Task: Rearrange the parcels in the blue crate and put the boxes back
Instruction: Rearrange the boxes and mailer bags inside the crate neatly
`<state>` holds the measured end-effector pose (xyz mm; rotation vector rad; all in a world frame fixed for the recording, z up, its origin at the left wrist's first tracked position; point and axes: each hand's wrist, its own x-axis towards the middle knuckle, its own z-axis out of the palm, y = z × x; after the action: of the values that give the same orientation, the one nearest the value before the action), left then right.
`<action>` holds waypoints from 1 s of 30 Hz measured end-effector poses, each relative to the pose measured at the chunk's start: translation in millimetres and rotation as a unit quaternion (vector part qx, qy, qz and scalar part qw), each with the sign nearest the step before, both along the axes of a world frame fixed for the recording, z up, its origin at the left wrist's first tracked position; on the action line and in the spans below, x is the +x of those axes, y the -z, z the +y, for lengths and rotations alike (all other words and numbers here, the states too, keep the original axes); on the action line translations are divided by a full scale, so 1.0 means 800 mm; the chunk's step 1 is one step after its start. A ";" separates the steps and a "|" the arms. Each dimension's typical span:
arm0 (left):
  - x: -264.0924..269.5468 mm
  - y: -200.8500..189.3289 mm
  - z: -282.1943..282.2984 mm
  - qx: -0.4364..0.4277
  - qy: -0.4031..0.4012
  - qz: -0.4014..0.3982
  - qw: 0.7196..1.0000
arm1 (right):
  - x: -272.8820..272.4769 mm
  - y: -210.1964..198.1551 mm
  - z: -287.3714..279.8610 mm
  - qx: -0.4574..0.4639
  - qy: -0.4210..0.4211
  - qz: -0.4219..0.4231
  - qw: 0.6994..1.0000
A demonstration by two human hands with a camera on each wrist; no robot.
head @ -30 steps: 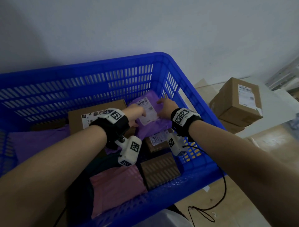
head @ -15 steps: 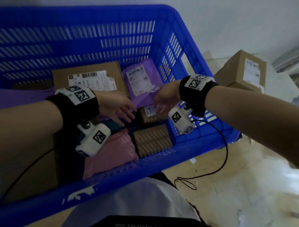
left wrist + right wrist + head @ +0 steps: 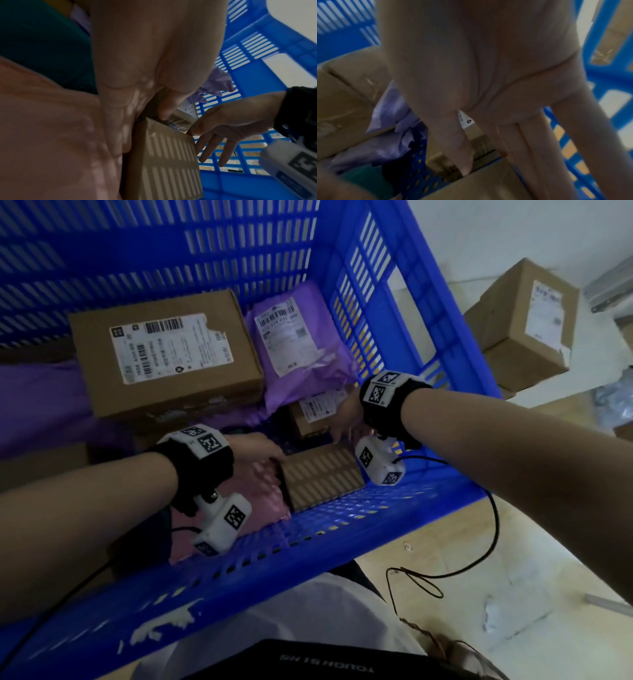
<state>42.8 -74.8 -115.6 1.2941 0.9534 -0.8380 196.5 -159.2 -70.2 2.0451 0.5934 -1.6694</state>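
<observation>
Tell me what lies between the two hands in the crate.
In the head view, a small brown box lies between the left hand and right hand.

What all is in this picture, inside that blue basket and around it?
Blue crate: one, blue slotted plastic, fills most of the head view.
Large cardboard box: one, brown with a white label, far side of the crate.
Purple mailer: one, purple with a white label, right of the large box.
Small labelled box: one, brown, partly under the mailer.
Plain box: one, brown, near right corner of the crate, between both hands.
Pink mailer: one, pink, left of the plain box.
Purple parcel: one, far left of the crate.
Boxes outside: two, brown, stacked beside the crate.
Left hand: touches the plain box's left side.
Right hand: fingers spread at its far right corner.
</observation>
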 end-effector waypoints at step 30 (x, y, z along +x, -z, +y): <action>-0.045 -0.132 0.082 -0.036 -0.015 -0.037 0.999 | 0.032 -0.090 0.017 0.261 0.265 0.107 0.922</action>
<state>6.8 -9.3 -10.0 1.2385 0.8750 -0.7898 222.1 -145.3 1.6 2.5879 0.6464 -2.2572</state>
